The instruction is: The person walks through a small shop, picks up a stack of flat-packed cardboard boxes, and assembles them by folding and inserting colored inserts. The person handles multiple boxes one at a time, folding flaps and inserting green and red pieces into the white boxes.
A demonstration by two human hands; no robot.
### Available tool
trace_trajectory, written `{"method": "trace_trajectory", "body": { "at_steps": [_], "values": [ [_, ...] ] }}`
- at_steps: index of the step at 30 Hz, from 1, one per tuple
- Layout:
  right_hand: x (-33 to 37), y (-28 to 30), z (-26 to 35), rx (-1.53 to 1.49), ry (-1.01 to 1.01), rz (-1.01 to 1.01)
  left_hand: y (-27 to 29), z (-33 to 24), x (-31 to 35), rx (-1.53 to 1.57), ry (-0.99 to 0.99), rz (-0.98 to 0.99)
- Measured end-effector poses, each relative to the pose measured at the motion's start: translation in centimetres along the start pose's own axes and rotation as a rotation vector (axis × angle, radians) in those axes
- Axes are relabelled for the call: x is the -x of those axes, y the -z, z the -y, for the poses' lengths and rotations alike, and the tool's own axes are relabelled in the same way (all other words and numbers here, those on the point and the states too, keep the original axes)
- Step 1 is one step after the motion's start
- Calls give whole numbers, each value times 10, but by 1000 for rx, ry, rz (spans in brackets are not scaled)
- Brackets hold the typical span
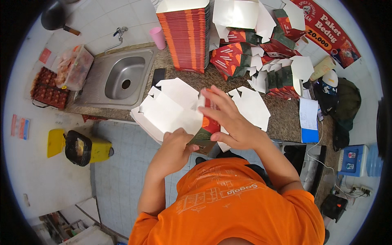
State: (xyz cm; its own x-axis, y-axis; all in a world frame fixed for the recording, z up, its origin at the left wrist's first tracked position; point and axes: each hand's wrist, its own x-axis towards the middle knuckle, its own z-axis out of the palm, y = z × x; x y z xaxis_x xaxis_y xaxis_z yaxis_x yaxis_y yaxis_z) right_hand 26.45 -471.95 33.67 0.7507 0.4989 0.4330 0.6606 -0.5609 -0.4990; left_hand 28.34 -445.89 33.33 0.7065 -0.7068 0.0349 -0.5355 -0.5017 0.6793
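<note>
A partly folded paper food box [169, 106], white inside and red and dark green outside, is in front of me at the counter's edge, its flaps standing up. My left hand [175, 149] pinches its near wall, fingers curled over the rim and thumb outside. Against the box's right side lies my right hand [230, 118], fingers stretched out and apart; its palm side is hidden. Beyond that hand, another unfolded white box blank [251, 108] rests on the counter, partly covered by my fingers and wrist.
A tall stack of flat red blanks [185, 38] stands behind, with a pile of folded boxes [232, 59] to its right. At left are a steel sink [94, 87], a pink cup [157, 38] and a dark phone-like slab [158, 76]. A yellow bin [100, 150] stands on the floor.
</note>
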Motion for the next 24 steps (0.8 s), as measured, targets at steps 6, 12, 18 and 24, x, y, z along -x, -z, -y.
{"method": "trace_trajectory", "body": {
  "at_steps": [6,12,18,24],
  "values": [
    [23,-11,-26,-687,-152,-271,13,-31,-9,298,376,-45],
    [46,-4,-18,-360,-97,513,-14,-51,-8,289,326,-6],
    [65,8,-11,-757,-414,462,-28,-57,-15,257,259,145],
    [77,11,-31,-1103,-556,193,-41,-84,-34,-300,88,-398]
  ]
}}
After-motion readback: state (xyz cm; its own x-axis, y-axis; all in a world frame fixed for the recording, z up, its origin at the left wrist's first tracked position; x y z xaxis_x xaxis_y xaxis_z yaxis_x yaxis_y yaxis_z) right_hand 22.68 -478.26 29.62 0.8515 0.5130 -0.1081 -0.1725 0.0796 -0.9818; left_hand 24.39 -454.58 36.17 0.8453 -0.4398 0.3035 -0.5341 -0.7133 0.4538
